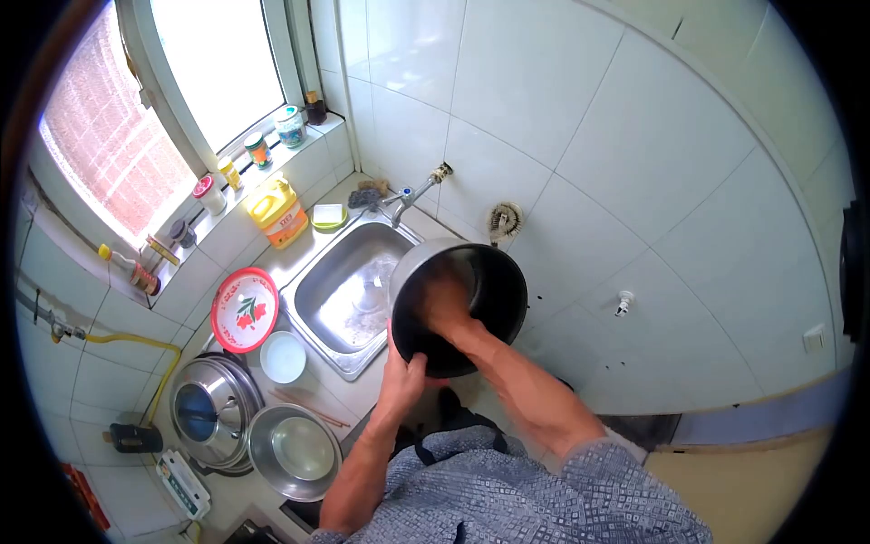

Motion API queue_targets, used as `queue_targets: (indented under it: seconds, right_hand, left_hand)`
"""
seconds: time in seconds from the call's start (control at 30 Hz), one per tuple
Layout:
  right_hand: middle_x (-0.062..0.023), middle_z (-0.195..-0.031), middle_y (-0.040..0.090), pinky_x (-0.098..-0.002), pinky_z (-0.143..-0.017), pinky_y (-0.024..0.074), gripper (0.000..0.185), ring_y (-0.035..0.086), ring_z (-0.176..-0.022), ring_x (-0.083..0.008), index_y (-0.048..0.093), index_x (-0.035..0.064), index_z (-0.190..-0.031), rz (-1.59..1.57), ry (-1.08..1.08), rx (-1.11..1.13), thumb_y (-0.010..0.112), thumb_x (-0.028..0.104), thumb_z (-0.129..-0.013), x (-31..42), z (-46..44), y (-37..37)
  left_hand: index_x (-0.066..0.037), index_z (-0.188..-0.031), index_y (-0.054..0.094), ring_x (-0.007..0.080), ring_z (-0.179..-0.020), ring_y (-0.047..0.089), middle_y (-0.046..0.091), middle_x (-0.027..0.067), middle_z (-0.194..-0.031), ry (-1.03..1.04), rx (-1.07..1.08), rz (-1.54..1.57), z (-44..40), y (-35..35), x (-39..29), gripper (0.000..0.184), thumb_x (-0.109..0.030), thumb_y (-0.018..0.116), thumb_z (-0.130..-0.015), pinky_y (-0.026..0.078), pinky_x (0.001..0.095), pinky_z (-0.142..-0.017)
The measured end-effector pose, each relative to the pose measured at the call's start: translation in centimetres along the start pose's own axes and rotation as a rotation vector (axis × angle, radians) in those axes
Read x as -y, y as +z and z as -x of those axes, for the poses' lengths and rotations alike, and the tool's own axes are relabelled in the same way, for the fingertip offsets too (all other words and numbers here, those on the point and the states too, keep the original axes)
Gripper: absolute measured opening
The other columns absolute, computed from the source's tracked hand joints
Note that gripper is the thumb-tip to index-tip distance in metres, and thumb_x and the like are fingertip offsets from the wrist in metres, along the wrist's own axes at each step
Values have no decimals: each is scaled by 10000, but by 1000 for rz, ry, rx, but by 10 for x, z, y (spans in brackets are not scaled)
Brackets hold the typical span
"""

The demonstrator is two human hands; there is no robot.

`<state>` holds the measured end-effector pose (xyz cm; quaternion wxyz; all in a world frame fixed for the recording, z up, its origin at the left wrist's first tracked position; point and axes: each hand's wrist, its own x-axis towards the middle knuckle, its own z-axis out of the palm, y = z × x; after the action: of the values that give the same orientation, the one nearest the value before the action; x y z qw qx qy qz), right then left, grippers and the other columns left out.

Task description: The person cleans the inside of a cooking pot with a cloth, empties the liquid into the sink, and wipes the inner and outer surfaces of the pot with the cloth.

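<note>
A deep round pot (pixel 494 272) with a silver outside and dark inside is tilted at the right edge of the sink, its mouth towards me. My left hand (pixel 403 381) is closed on its lower left rim, with the thumb over the edge. Inside the pot is my right hand (pixel 446 304), smeared by motion; its fingers and anything in them cannot be made out. The steel sink (pixel 326 331) lies left of the pot, below a wall-mounted faucet (pixel 412 193).
Left of the sink are a red-rimmed floral basin (pixel 245 286), a white bowl (pixel 283 357), chopsticks (pixel 313 408), a steel basin (pixel 263 444) and a lidded pan (pixel 204 403). A yellow jug (pixel 276 213) and a soap dish (pixel 328 216) stand behind. Jars line the windowsill.
</note>
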<state>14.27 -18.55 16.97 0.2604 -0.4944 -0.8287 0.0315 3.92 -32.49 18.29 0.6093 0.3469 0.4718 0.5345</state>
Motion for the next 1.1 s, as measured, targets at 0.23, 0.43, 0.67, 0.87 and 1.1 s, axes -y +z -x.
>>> queue_targets:
  seconds: [0.23,0.43,0.67,0.87,1.1]
  right_hand:
    - [-178,-1012,721,-472,-789,560,229,705,-947,-360,747,70,-979,371,-259,904,683,195,-798,-18,31,-19]
    - [-171,-1019,728,-457,-810,579,364,717,-989,-345,726,63,-1121,322,-280,544,690,207,-789,-29,24,-47]
    - [-219,-1026,713,-437,-894,553,466,699,-975,-370,630,25,-1224,-335,-241,149,669,258,-822,7,81,0]
    - [-171,-842,664,-388,-710,509,383,643,-764,-265,641,-7,-1130,-805,265,781,682,252,-851,42,104,-74]
    - [-51,-919,704,-284,-799,517,293,641,-871,-148,684,-19,-1110,-1224,445,785,600,99,-855,21,138,-148]
  left_hand:
    - [-172,-1613,-44,344,-1015,665,432,213,-1447,-17,-59,-40,14,-16,13,841,65,403,-940,663,400,-684]
    - [-123,-1617,-20,307,-944,701,632,224,-1249,158,-219,-279,25,-3,-21,832,66,423,-939,625,380,-702]
    - [-74,-1623,50,248,-1037,636,594,138,-1333,226,-205,-481,12,-18,-2,756,-107,492,-1011,518,340,-898]
    - [-68,-1618,97,222,-1083,606,618,94,-1251,426,-191,-323,8,-65,20,716,-16,479,-1015,491,318,-943]
    - [2,-1390,486,240,-1204,569,591,106,-1284,387,-342,-331,8,-147,66,466,34,590,-937,493,394,-1000]
